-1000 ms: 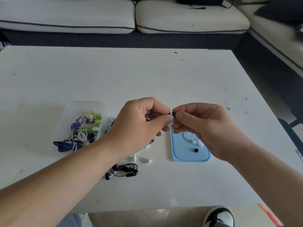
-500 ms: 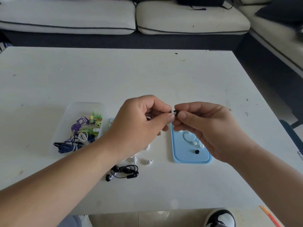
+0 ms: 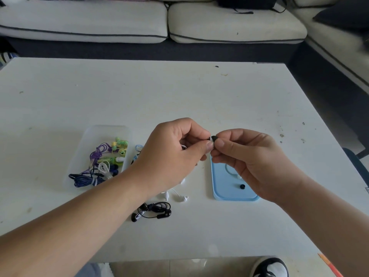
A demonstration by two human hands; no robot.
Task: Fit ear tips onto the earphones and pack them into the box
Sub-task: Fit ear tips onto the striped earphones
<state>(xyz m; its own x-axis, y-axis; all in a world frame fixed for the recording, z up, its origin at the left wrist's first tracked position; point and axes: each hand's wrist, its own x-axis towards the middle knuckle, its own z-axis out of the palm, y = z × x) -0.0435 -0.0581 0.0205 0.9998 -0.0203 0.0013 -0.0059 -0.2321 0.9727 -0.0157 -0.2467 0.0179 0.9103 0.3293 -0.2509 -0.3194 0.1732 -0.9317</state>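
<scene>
My left hand point(image 3: 175, 154) pinches a white earbud whose cord runs down under the palm. My right hand point(image 3: 249, 160) pinches a small black ear tip point(image 3: 213, 138) against the earbud's end; the two hands meet above the table. Below them a blue lid point(image 3: 223, 188) lies flat with one loose black ear tip point(image 3: 242, 186) on it. A clear box point(image 3: 99, 156) at the left holds several coiled earphones in purple, green, white and navy. A black earphone set point(image 3: 153, 211) and loose white earbuds point(image 3: 175, 196) lie on the table near me.
The white table point(image 3: 179, 92) stretches far beyond the hands. Sofas stand behind it and at the right. A shoe point(image 3: 269, 266) shows under the table's near edge, and a blue earphone point(image 3: 137, 150) peeks out beside the box.
Both hands have stayed together at the same spot, shifting slightly upward. The black ear tip shows a little more between the fingertips now.
</scene>
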